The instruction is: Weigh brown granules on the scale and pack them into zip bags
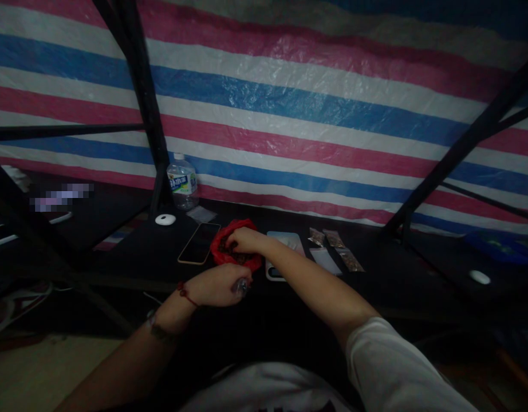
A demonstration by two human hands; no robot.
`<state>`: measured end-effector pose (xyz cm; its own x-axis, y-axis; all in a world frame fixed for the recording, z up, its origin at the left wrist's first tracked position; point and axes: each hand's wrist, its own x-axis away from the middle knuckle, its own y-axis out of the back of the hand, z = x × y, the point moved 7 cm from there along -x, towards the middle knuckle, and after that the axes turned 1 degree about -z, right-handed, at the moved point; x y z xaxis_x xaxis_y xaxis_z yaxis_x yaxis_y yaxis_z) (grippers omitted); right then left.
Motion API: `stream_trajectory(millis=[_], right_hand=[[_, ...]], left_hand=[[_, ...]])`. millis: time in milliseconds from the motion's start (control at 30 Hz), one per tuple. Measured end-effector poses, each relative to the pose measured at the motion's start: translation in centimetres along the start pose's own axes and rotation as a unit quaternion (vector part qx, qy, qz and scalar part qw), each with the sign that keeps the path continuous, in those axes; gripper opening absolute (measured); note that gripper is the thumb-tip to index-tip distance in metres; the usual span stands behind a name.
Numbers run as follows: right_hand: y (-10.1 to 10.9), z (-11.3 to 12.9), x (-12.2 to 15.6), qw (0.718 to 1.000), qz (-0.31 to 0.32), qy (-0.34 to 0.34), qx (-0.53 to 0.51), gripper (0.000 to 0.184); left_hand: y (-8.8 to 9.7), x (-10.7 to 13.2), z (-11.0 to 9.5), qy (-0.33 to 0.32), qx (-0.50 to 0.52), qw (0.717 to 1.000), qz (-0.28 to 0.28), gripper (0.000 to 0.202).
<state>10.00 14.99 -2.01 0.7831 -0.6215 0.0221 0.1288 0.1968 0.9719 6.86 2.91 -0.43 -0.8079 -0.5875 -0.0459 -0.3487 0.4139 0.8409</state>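
A red plastic bag (256, 263) stands open on the black table, with small dark brown pieces inside. My right hand (245, 240) reaches into its mouth, fingers bent down together among the pieces; the fingertips are hidden. At the near side of the red bag, my left hand (223, 284) is closed round a small clear plastic bag (241, 287), partly sticking out of the fist. A white kitchen scale (285, 240) lies right of the red bag, partly covered by my right forearm. Farther right are filled clear packets (350, 260) and a flat empty packet (325, 260).
Left of the red bag lies a phone (199, 243). Behind it are flat clear bags (201, 214) and a plastic bottle (182, 182). White oval objects (165, 220) rest at both sides. Black metal posts (146, 97) frame the table before a striped plastic sheet (290, 114).
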Motion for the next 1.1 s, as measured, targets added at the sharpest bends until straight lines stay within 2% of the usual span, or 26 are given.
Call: stream_trajectory(millis=[100,200,300,367,467,567,633,767,900,967,1000,1067,1100], right_hand=[[1.2,1.0,0.3,1.0,-0.009,0.023,-0.005,0.031],[4.3,0.6,1.7,0.997,-0.073,-0.003,0.015,0.03],[7.6,-1.8,5.2,0.989,-0.126,-0.07,0.036,0.028],[8.5,-4.3,8.5,0.985,-0.11,-0.134,0.029,0.036],[8.0,-8.1,13.6,0.967,-0.054,-0.247,0.021,0.063],[6.0,-9.6,16.2,0.957,0.005,-0.287,0.034,0.06],[4.7,-9.6,16.1,0.956,0.016,-0.291,0.031,0.053],[3.6,-8.5,13.7,0.961,-0.008,-0.275,0.007,0.05],[4.6,-7.1,11.2,0.967,-0.048,-0.247,0.032,0.066],[5.6,-5.6,9.7,0.974,-0.098,-0.198,0.044,0.066],[5.9,-4.5,8.8,0.98,-0.116,-0.158,0.039,0.059],[5.6,-2.0,6.7,0.992,-0.112,-0.065,0.011,0.042],[5.0,-0.8,5.6,0.995,-0.095,-0.028,-0.002,0.039]], left_hand=[[-0.1,0.0,0.0,0.004,-0.034,0.999,0.007,0.021],[0.0,0.0,-0.1,-0.003,-0.037,0.999,0.009,0.021],[0.1,0.2,-0.2,-0.01,-0.037,0.999,0.003,0.021],[0.2,0.2,-0.1,-0.013,-0.04,0.999,-0.001,0.02],[0.1,0.2,0.0,-0.011,-0.04,0.999,0.002,0.019],[-0.1,0.0,0.0,-0.012,-0.04,0.999,0.009,0.017],[-0.3,0.0,0.0,-0.013,-0.04,0.999,0.015,0.017],[-0.5,0.0,-0.1,-0.015,-0.037,0.999,0.015,0.019],[-0.4,0.1,-0.1,-0.017,-0.04,0.999,0.011,0.017],[-0.4,0.1,-0.1,-0.018,-0.037,0.999,0.014,0.017],[-0.4,0.1,0.0,-0.018,-0.036,0.999,0.014,0.017],[-0.3,0.0,0.0,-0.021,-0.035,0.999,0.014,0.018],[-0.3,0.0,0.0,-0.023,-0.035,0.999,0.014,0.018]])
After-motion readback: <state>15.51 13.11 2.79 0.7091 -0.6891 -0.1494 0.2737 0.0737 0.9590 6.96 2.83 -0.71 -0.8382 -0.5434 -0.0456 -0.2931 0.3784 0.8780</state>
